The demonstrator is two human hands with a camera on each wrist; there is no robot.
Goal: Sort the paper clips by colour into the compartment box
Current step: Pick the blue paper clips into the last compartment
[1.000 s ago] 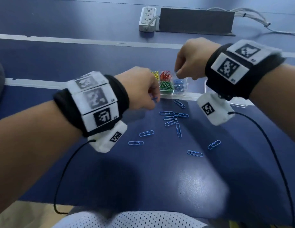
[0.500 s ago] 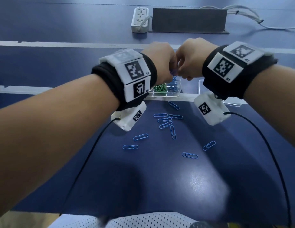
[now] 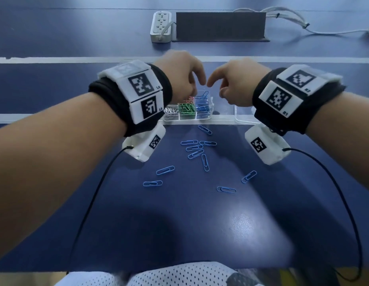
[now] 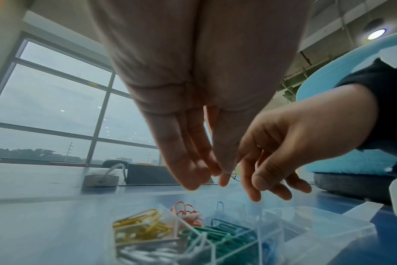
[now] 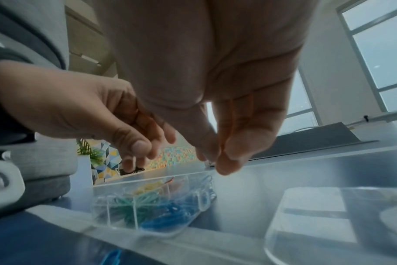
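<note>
The clear compartment box (image 3: 212, 112) sits at the far side of the blue table and holds white, green, blue, red and yellow clips apart. Both hands hover just above it. My left hand (image 3: 189, 87) hangs with fingers (image 4: 188, 172) straight down and holds nothing. My right hand (image 3: 218, 89) is beside it, fingers (image 5: 229, 157) relaxed and empty. A blue clip (image 3: 202, 94) stands on end on the blue compartment's heap (image 4: 220, 206), below the fingertips. Several loose blue clips (image 3: 196, 149) lie on the table in front of the box.
The box's clear lid (image 3: 243, 114) lies flat to its right. A white power strip (image 3: 161, 25), a dark stand (image 3: 220, 25) and cables (image 3: 293, 19) sit at the back. Black wrist cables hang down on both sides.
My left hand rose from the loose clips to the box and met the right hand. Both pinches have opened, and a blue clip now stands in the blue compartment.
</note>
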